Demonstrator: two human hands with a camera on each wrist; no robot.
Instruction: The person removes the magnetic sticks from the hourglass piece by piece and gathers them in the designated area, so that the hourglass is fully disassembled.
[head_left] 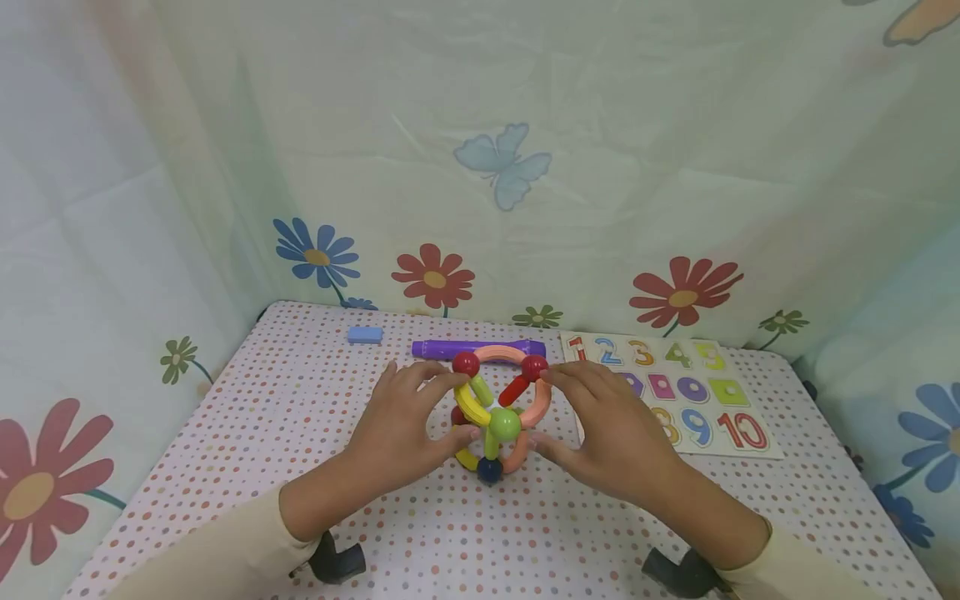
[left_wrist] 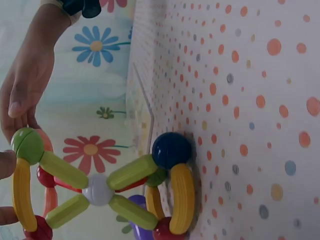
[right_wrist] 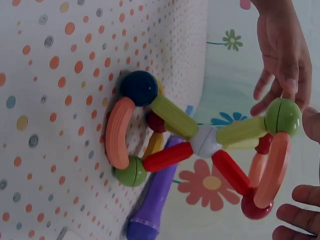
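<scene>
Magnetic rod-and-ball toy [head_left: 495, 412] standing mid-table on the dotted cloth [head_left: 315, 467], dead ahead between both hands, equally near each. Tall axis upright: dark blue ball [head_left: 490, 471] at the base, red balls on top. Left hand [head_left: 405, 429] cupping the left flank, fingertips on yellow curves. Right hand [head_left: 607, 433] mirroring, fingers spread against the red ball [head_left: 535, 367] and orange arc. Hands apart, toy lightly braced, palms inward. Behind: purple marker [head_left: 480, 348], number puzzle [head_left: 675, 392].

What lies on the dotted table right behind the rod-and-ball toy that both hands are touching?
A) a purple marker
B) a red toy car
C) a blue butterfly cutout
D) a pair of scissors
A: in the head view a purple marker lies just behind the rod-and-ball toy, between the blue eraser and the number puzzle board.
</scene>
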